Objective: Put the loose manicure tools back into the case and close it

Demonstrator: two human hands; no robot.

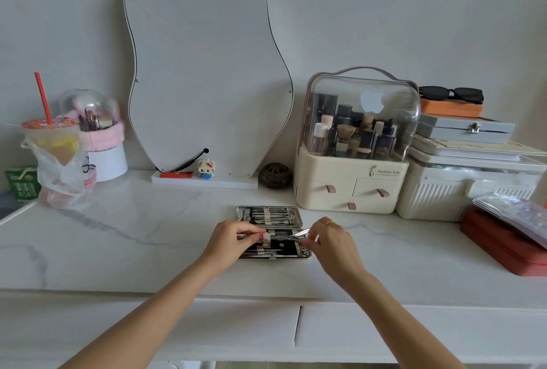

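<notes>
While your left hand [233, 237] pinches an elastic strap on the near half of the open manicure case [270, 231], your right hand [328, 238] grips steel nippers [297, 235] just above it; slide them under next. Bare marble surrounds the case.

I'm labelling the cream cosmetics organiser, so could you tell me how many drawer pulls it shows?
3 pink pulls on the cream organiser: upper left, upper right, bottom centre. None looks hidden.
</notes>
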